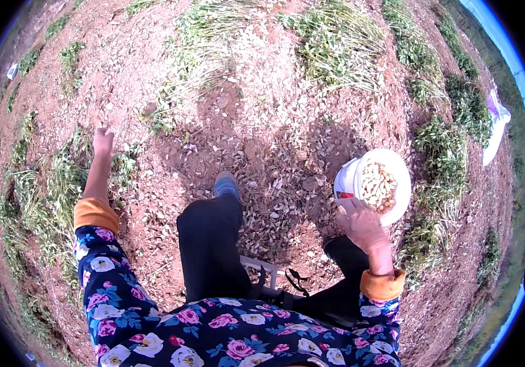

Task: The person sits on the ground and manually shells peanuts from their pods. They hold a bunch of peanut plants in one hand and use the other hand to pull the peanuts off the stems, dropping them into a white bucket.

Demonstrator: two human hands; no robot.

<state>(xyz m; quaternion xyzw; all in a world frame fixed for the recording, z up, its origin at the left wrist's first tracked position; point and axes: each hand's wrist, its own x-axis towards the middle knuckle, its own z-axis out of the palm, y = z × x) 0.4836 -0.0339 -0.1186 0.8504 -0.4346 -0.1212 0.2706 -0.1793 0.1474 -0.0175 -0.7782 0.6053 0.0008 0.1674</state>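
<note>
A white plastic bucket (pixel 404 176) stands on the soil to my right, partly filled with peanuts in their shells (pixel 378 186). My right hand (pixel 361 225) is at the bucket's near side, fingers spread over its lower left rim. Whether anything lies under those fingers cannot be told. Out to the left, my left hand (pixel 103 140) reaches over the ground beside pulled green plants (pixel 124 163). Its fingers look curled, but they are too small to show whether something is between them.
Heaps of pulled plants (pixel 340 50) lie ahead, and rows of them (pixel 441 160) run along both sides. Dry leaves litter the reddish soil. A white bag (pixel 495 130) is at far right. Below me shows part of a light-coloured frame (pixel 262 265), between my legs. My shoe (pixel 226 184) rests ahead.
</note>
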